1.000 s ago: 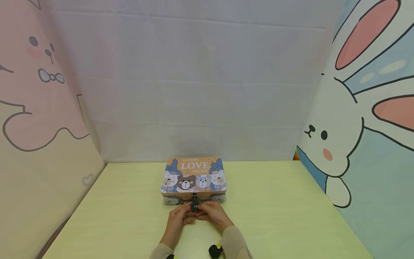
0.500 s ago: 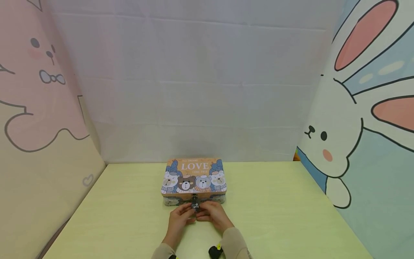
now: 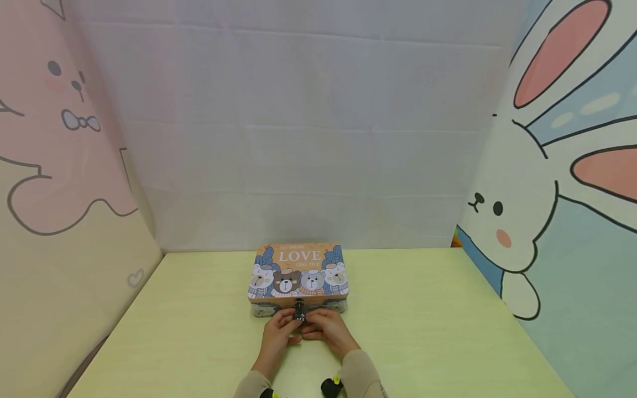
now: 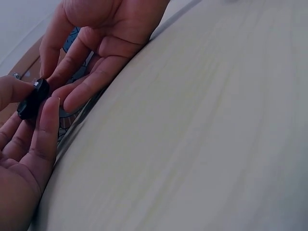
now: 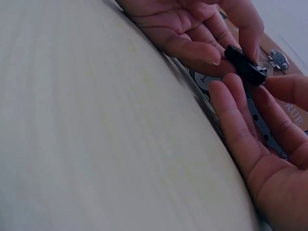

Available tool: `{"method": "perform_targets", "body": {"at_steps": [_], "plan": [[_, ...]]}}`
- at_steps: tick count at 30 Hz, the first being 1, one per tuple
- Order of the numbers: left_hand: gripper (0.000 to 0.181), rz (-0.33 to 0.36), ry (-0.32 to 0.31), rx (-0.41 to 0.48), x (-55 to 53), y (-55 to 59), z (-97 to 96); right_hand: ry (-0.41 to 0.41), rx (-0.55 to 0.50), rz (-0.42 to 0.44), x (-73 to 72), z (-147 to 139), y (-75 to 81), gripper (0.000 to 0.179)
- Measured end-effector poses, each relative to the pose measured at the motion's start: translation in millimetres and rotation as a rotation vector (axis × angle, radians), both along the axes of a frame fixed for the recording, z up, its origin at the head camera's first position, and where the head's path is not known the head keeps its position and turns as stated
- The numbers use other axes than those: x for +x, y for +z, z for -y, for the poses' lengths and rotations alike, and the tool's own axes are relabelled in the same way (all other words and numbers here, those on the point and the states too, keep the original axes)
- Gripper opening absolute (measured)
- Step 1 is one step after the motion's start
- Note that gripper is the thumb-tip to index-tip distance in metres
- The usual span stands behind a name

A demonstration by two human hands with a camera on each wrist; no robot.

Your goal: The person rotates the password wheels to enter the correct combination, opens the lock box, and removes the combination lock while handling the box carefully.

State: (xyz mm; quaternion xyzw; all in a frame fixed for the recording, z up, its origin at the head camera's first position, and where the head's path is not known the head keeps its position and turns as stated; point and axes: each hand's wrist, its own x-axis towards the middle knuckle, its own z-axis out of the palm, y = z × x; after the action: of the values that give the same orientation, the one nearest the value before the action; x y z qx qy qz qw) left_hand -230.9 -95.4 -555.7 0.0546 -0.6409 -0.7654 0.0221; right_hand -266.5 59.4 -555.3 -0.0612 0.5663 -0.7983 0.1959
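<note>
A tin box (image 3: 299, 257) with cartoon bears and the word LOVE on its closed lid stands on the table, its front toward me. At its front clasp is a small black padlock (image 3: 299, 311) with pale marks on its face. My left hand (image 3: 276, 334) pinches the padlock from the left between thumb and fingertips. From the other side my right hand (image 3: 329, 331) holds it with thumb and fingers. Both wrist views show the padlock (image 5: 244, 65) dark and narrow, with a bit of bright metal at one end. The metal clasp (image 5: 278, 60) shows close behind it.
The pale yellow table (image 3: 423, 309) stretches out on both sides of the box. A white cloth backdrop (image 3: 308, 138) rises behind it, with a rabbit-print panel (image 3: 527, 221) at right and a pink cartoon panel (image 3: 74, 166) at left. A black wrist device (image 3: 330, 387) sits by the right cuff.
The padlock has tipped upward between my fingers, its pale marks now showing toward the camera. My left fingers have shifted slightly. The box has stayed in place.
</note>
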Motion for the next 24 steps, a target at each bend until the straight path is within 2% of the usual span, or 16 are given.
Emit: {"method": "perform_targets", "body": {"at_steps": [7,24], "plan": [[0.034,0.017,0.022,-0.013,-1.3,-1.4,-0.8,0.001,-0.007,-0.004,0.7,-1.1,0.7,0.012],[0.033,0.009,0.032,-0.054,-1.7,-0.6,-4.0,-0.011,-0.001,-0.007,1.1,-1.9,-1.2,0.012]]}}
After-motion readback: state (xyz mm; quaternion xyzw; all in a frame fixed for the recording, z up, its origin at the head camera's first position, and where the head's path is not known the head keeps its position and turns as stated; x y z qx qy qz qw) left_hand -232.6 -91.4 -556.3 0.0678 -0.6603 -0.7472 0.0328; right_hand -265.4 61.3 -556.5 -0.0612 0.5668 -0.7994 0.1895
